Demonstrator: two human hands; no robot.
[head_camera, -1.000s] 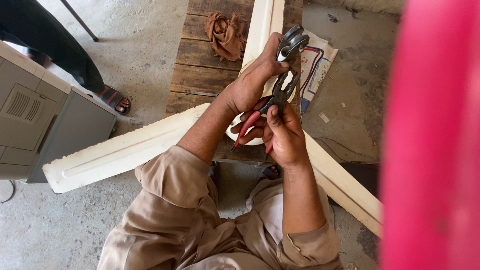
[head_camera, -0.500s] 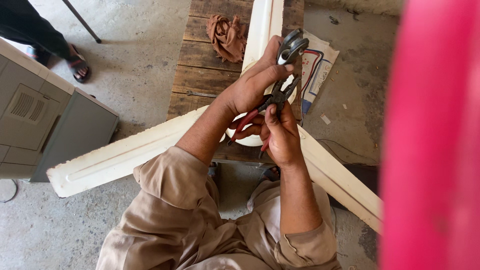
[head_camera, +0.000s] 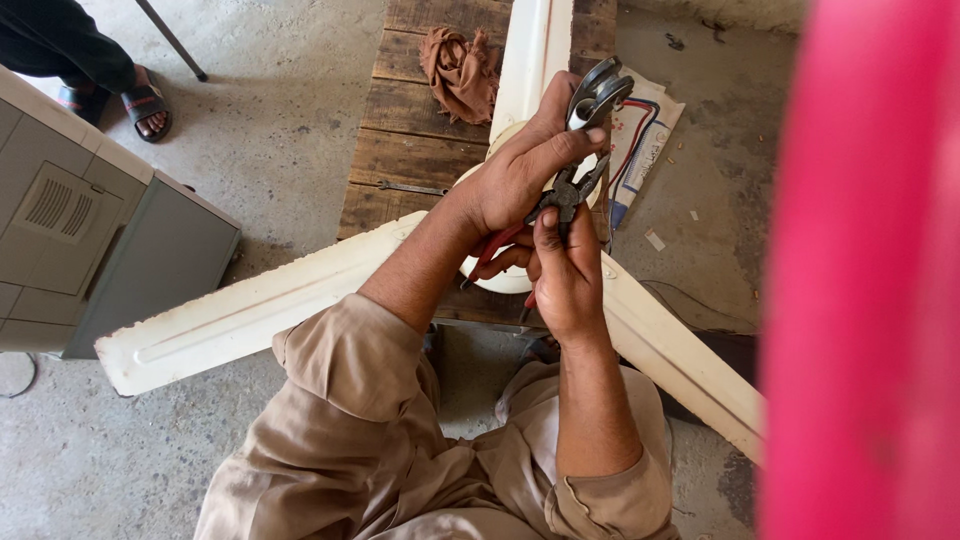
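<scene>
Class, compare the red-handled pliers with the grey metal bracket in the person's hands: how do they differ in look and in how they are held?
The red-handled pliers have dark jaws and red grips; the grey metal bracket is bare shiny metal. The pliers sit lower, between the left hand and the right hand; the bracket sticks up above the left hand's fingers. The pliers are long and thin, the bracket short and rounded. Both are held over the cream fan blades.

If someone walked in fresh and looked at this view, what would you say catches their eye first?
Probably the two hands at centre: the left hand grips a grey metal clamp-like part, while the right hand works red-handled pliers just below it. Beneath them spread the cream ceiling-fan blades over a wooden pallet. A blurred pink shape fills the right edge.
</scene>
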